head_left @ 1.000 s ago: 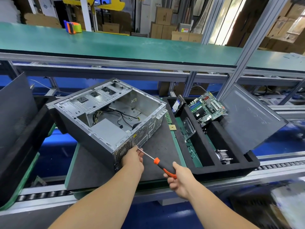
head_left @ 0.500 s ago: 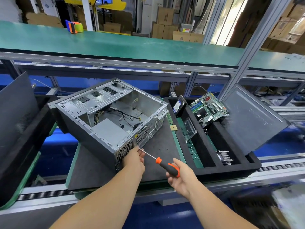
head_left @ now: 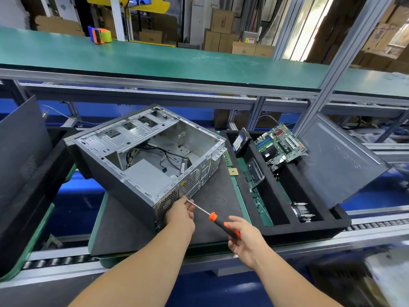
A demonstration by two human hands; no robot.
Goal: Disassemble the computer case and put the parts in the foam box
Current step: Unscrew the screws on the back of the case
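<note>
Here right hand grips screwdriver handle; left hand pinches its shaft tip-side, against computer case.

Along the back, a long green-topped workbench shelf with a grey metal front edge. Near its far left edge, an orange and blue tape dispenser loaded with a yellow-green roll. Beyond its far edge, stacked brown cardboard boxes, a white square pillar and a yellow metal frame. At its right end, a slanted silver aluminium post. Lower down, a dark grey rubber mat lying on a green flat tray, with a silver roller conveyor rail along the near edge. Underneath, blue floor.
</note>
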